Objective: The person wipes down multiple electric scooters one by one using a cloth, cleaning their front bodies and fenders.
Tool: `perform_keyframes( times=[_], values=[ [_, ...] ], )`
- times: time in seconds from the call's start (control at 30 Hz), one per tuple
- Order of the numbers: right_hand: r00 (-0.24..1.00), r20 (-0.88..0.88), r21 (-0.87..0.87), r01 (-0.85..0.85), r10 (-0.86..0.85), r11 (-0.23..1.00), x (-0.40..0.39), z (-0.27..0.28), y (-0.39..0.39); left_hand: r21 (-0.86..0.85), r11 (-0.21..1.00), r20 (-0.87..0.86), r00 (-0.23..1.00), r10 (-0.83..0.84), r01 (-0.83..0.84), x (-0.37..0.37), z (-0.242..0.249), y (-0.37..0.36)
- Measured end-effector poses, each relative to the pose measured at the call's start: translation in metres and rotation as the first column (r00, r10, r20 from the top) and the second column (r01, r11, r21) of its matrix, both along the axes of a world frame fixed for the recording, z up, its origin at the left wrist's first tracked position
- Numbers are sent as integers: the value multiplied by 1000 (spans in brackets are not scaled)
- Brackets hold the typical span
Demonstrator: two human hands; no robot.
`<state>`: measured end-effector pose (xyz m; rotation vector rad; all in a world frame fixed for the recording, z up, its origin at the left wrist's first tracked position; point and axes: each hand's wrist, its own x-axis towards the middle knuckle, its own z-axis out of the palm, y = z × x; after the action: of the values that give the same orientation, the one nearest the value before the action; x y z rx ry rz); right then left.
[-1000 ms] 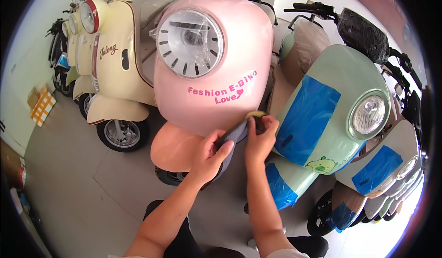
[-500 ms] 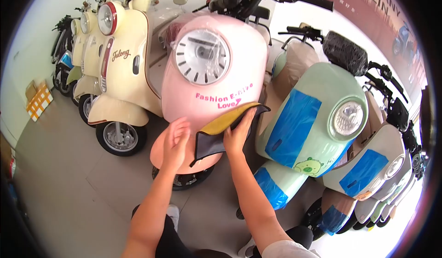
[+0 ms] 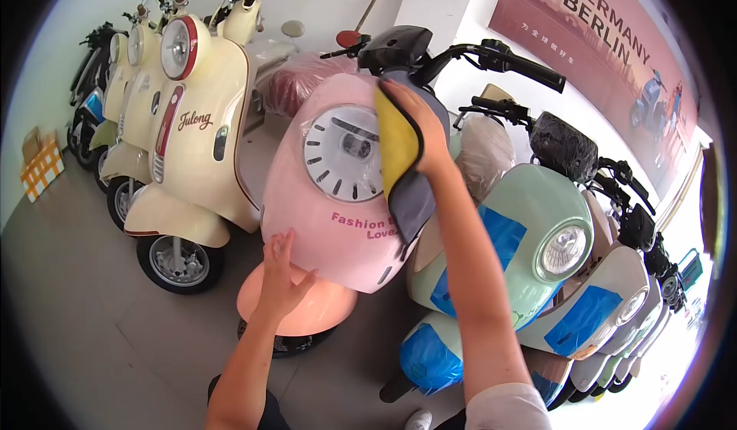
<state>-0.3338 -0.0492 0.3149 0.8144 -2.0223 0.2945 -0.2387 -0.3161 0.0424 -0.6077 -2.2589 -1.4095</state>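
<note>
Writing: "Julong" on cream scooter (image 3: pixel 201 146); "Fashion" and "Love" on pink scooter (image 3: pixel 299 234), remainder behind cloth (image 3: pixel 398 146); "GERMANY", "IN BERLIN" on poster (image 3: pixel 591 54). Orange-white box (image 3: pixel 43 170) at far left, contents unclear. Counts: one cloth, yellow and grey, over pink scooter's front, overlapping headlight (image 3: pixel 342 152); cream scooters, at least three. Right hand (image 3: pixel 418 123): fingers extended, laid on cloth; left hand (image 3: pixel 285 280): fingers spread, ungripped, at pink scooter's lower front.
</note>
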Motion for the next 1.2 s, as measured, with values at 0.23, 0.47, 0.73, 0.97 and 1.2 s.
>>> perform_keyframes(
  times=[0.23,0.47,0.73,0.97,1.2],
  values=[
    [803,544,469,-52,-242,882,-56,77,-75,-70,975,-254,949,187,-211,-26,-22,18],
    [815,566,208,1,-121,978,-61,69,-50,75,975,-358,907,222,-209,-39,-34,38],
    [1000,17,-477,12,-5,879,10,-67,41,29,972,-184,955,233,-231,-35,-30,34],
    [991,132,-260,19,16,965,1,-21,30,25,967,-194,948,253,-253,-38,-34,34],
    [864,495,256,-37,-97,966,-49,62,-29,58,963,-240,933,268,-262,-38,-34,37]
  ],
)
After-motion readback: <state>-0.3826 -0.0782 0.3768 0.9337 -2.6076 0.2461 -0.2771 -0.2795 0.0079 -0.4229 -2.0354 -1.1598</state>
